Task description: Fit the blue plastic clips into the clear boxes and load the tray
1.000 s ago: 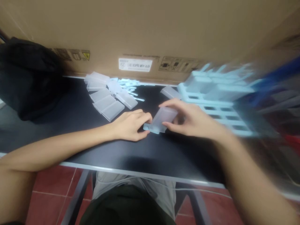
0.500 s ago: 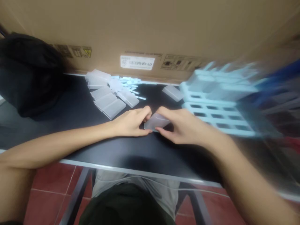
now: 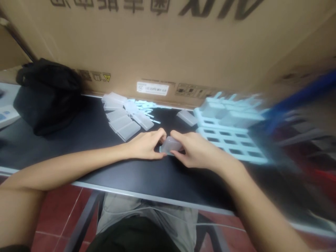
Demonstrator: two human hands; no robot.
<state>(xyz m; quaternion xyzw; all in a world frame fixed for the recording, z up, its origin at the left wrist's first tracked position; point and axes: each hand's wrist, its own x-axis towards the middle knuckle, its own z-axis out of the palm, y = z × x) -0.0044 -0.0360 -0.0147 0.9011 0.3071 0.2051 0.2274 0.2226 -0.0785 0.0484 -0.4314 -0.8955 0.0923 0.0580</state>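
Observation:
Over the black table, my right hand point(image 3: 195, 148) grips a translucent popsicle mould point(image 3: 171, 144) from its right side, thumb below and fingers above. My left hand point(image 3: 147, 144) meets the mould's left end, fingers curled and thumb at its lower edge, where a strip of light blue plastic shows. What the left fingertips pinch is partly hidden. Beyond my left hand lie several loose translucent moulds point(image 3: 128, 126) and a pile of light blue sticks point(image 3: 147, 106). One more mould point(image 3: 187, 118) rests beyond my right hand, beside a light blue slotted rack point(image 3: 233, 140).
Several moulds with blue stick handles point(image 3: 243, 117) stand in the rack's far rows. A large cardboard box point(image 3: 157, 45) walls off the table's back. At left sits a black fabric bag point(image 3: 49, 96); a blurred blue bar point(image 3: 301, 99) slants in at right. The table's front edge point(image 3: 157, 197) runs before me.
The view has shifted, showing more of the box and bag. Both hands stay together around the mould, which appears tilted slightly more upright, with its light blue end showing more.

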